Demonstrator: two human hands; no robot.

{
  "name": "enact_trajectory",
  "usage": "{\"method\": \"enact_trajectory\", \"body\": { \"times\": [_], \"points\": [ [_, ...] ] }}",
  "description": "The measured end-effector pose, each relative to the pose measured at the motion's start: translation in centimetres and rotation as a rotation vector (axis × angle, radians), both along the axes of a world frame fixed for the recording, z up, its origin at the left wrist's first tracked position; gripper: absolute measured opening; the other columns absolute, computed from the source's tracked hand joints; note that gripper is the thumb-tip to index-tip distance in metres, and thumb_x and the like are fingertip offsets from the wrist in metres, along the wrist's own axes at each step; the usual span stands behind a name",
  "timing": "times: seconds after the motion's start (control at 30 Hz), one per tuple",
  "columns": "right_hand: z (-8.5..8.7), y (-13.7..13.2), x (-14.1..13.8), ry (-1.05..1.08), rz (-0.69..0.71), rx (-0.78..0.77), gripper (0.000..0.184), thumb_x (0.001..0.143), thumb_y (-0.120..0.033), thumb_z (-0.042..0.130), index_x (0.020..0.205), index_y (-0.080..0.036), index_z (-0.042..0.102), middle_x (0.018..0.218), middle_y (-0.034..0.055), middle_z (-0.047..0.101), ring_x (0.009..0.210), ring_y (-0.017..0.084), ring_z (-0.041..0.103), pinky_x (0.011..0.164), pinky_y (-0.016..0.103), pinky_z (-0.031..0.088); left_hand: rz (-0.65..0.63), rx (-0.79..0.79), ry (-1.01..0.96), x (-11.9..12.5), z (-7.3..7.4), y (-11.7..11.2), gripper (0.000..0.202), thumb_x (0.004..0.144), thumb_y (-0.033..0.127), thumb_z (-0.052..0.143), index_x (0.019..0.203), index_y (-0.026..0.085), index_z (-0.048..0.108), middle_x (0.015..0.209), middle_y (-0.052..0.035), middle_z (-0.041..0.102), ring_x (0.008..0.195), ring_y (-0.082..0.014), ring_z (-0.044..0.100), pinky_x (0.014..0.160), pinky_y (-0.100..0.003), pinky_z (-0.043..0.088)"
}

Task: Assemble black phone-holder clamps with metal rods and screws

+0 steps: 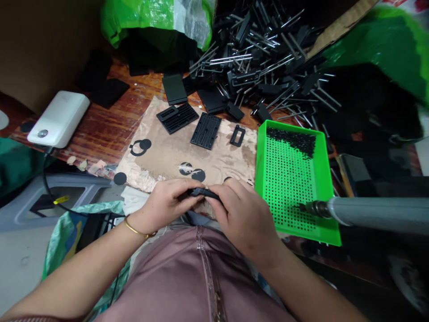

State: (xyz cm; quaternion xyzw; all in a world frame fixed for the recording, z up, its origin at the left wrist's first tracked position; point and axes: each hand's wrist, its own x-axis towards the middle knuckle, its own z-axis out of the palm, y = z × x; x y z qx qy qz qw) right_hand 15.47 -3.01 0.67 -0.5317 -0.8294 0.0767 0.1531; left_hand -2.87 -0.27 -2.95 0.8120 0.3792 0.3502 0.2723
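Observation:
Both hands meet at the front edge of a cardboard pad (161,156). My left hand (172,197) pinches one end of a small black plastic part (203,192), and my right hand (237,210) grips its other end. The fingers cover much of the part, so its full shape is hidden. Beyond the hands lie two ribbed black plates (205,130), one with a slim black piece (168,113) resting across it. A small black frame with a slot (237,135) sits to their right on the pad.
A green perforated tray (291,192) holds many small black screws at its far end. An electric screwdriver (365,212) reaches over it from the right. Black parts with metal rods (261,67) are heaped behind. A white power bank (60,118) with a cable lies left.

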Motion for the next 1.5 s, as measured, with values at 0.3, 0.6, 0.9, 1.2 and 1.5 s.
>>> {"method": "enact_trajectory", "body": {
  "times": [0.3,0.6,0.9,1.2,1.5],
  "points": [
    [0.0,0.1,0.1,0.017,0.014,0.027,0.019,0.093,-0.028,0.046,0.085,-0.019,0.06,0.074,0.0035,0.055,0.073,0.022,0.049,0.063,0.032,0.032,0.02,0.028,-0.001,0.1,0.0,0.0,0.015,0.084,0.022,0.061,0.098,0.017,0.063,0.089,-0.0059,0.073,0.08,-0.0136,0.07,0.072,-0.021,0.054],
    [0.1,0.1,0.1,-0.005,-0.004,0.03,0.021,0.093,-0.029,0.046,0.085,-0.018,0.062,0.074,0.0041,0.056,0.074,0.021,0.051,0.063,0.032,0.034,-0.001,-0.035,0.002,0.0,0.0,0.1,0.014,0.085,0.023,0.06,0.098,0.018,0.063,0.09,-0.0048,0.073,0.081,-0.0138,0.069,0.071,-0.022,0.053],
    [0.5,-0.2,0.5,-0.011,-0.047,-0.016,0.015,0.09,-0.028,0.053,0.097,-0.02,0.063,0.081,0.004,0.063,0.078,0.022,0.057,0.065,0.031,0.037,-0.034,-0.137,0.006,0.1,0.4,0.4,0.014,0.084,0.02,0.06,0.098,0.018,0.063,0.091,-0.0043,0.072,0.083,-0.0143,0.068,0.072,-0.023,0.052],
    [1.3,0.5,1.9,0.094,-0.068,-0.146,0.015,0.085,-0.025,0.06,0.099,-0.024,0.066,0.089,0.0012,0.07,0.077,0.019,0.063,0.065,0.029,0.042,0.056,-0.604,-0.217,0.7,1.6,0.8,0.02,0.079,0.027,0.064,0.094,0.014,0.065,0.08,-0.0033,0.068,0.066,-0.0125,0.063,0.058,-0.022,0.051],
    [1.1,-0.6,1.6,0.72,-0.305,-0.587,0.013,0.077,-0.026,0.06,0.087,-0.022,0.067,0.067,-0.0012,0.064,0.057,0.013,0.06,0.05,0.023,0.046,0.053,-1.135,-0.766,0.9,2.2,-0.3,0.046,0.069,0.025,0.074,0.111,0.02,0.058,0.096,-0.0044,0.069,0.07,-0.0133,0.066,0.059,-0.023,0.056]
  ]
}}
